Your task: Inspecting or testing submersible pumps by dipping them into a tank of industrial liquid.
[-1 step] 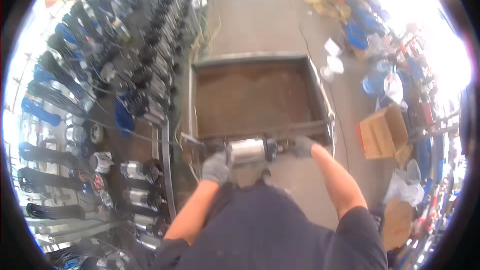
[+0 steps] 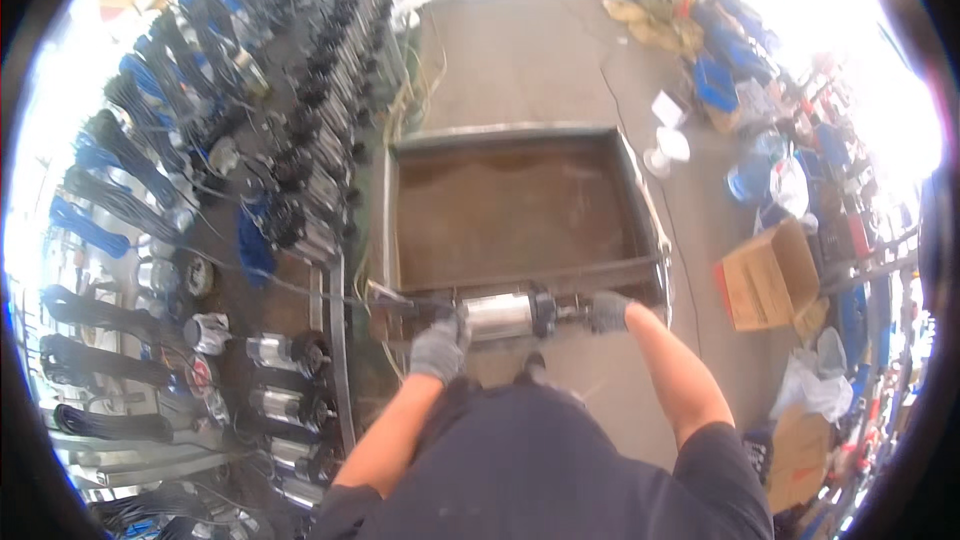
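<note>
A silver cylindrical motor [image 2: 497, 316] with black ends lies level in front of my body, along the near edge of a metal-framed tank [image 2: 510, 132]. My left hand [image 2: 438, 347], in a grey glove, is closed around its left end. From the right end a thin metal shaft [image 2: 572, 311] sticks out. My right hand [image 2: 610, 313], also gloved in grey, is closed at the tip of this shaft; its fingers are partly blurred. A dark cable [image 2: 300, 290] runs from the left toward the motor's left end.
Rows of similar motors [image 2: 280, 405] and coiled black cables [image 2: 105, 365] line the left side. An open cardboard box [image 2: 768, 280], a white spool [image 2: 671, 144] and plastic bags [image 2: 812, 380] lie on the right. A thin cord [image 2: 672, 230] crosses the floor beside the tank.
The whole scene, tank and motor included, sits slightly lower in the picture. Both hands keep their places on the motor and shaft.
</note>
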Motion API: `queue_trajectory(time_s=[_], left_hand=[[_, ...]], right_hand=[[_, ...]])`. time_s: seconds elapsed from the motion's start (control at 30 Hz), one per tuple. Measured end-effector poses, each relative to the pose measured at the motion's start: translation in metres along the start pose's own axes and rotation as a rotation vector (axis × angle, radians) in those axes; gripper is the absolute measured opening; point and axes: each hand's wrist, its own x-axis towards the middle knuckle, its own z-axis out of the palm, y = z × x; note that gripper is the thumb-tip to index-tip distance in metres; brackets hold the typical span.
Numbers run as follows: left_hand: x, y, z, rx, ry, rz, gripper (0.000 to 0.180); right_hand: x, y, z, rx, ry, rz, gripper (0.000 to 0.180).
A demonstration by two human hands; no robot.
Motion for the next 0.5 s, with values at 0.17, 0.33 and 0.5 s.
queue_trajectory(time_s=[0.17,0.33,0.5], left_hand=[[0.001,-0.008,0.009,-0.021,-0.044,-0.001,0.047],[0.002,-0.009,0.009,-0.023,-0.089,-0.014,0.048],[0.000,-0.006,0.007,-0.048,-0.038,0.002,0.052]], right_hand=[[0.033,0.031,-0.008,0.062,-0.198,-0.061,0.030],[0.048,0.045,0.014,-0.903,0.195,-0.426,0.025],[0.039,0.036,0.020,-0.826,0.455,-0.340,0.034]])
